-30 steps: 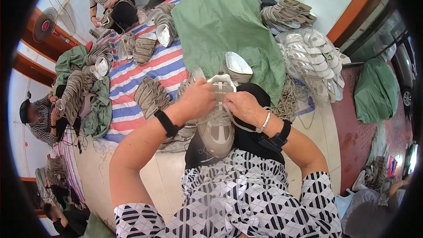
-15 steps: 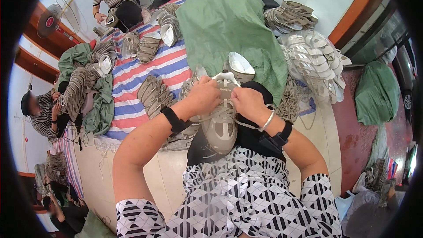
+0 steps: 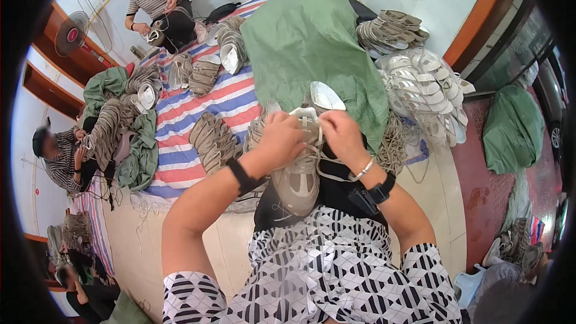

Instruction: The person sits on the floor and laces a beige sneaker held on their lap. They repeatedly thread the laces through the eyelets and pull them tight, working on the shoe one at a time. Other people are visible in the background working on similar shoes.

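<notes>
A grey-beige sneaker upper point(image 3: 297, 187) rests over my lap, toe end toward me and white-lined collar away from me. A pale shoelace point(image 3: 319, 135) runs through its eyelets. My left hand point(image 3: 281, 139) is closed at the left edge of the upper, gripping it beside the tongue; its fingertips are partly hidden. My right hand point(image 3: 344, 138) is closed in a pinch on the lace, at the upper right of the eyelets. Just beyond the collar, another upper with a white lining point(image 3: 327, 97) leans against a green sack.
Stacks of grey uppers point(image 3: 213, 141) lie on a striped sheet point(image 3: 180, 165). The large green sack point(image 3: 300, 36) stands ahead, with pale uppers point(image 3: 423, 93) and a bundle of laces point(image 3: 393, 144) to its right. Co-workers point(image 3: 157, 3) sit at left; one handles an upper.
My right hand has moved up and right, away from the middle of the upper, drawing the lace. My left hand has shifted slightly down and left. The far co-worker's hands have moved.
</notes>
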`<state>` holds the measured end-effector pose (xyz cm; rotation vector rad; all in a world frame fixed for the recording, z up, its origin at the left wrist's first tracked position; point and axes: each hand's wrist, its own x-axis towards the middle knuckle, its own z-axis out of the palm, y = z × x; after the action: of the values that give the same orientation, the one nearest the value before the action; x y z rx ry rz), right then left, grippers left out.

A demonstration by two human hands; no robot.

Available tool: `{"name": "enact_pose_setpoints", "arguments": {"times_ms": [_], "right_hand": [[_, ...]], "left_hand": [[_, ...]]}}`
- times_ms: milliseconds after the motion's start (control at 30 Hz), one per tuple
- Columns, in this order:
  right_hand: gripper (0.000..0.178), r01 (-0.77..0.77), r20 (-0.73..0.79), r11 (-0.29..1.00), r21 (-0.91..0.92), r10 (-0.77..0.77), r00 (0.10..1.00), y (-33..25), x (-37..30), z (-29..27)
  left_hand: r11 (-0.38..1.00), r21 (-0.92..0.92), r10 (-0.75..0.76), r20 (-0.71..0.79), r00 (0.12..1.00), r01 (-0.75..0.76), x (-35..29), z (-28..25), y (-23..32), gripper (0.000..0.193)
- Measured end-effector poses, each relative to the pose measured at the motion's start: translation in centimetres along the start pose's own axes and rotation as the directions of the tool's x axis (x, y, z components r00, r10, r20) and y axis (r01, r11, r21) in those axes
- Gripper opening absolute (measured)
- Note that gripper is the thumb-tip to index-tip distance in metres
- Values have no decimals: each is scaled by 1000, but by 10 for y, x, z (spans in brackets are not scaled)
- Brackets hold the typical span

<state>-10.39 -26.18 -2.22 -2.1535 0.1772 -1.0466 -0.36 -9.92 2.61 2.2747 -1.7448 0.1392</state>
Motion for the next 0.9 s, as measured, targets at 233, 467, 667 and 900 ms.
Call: {"name": "enact_pose_setpoints", "arguments": {"times_ms": [233,467,667,900], "right_hand": [[25,-86,533,943,-321,255,807,-31,-30,-22],[29,-408,734,913,-27,295,611,-29,-13,-44],[29,-528,531,-133,839,419,737,-4,-4,-70],[13,-142,88,-21,990,868,489,212,-114,-265]], "left_hand": [[873,-359,-294,151,944,329,-40,-10,6,29],[41,-822,-279,537,796,569,-39,-19,4,25],[-304,-952,-702,215,679,-14,-53,-13,-28,24],[50,-972,-985,-85,150,-228,-248,-74,-248,19]]}}
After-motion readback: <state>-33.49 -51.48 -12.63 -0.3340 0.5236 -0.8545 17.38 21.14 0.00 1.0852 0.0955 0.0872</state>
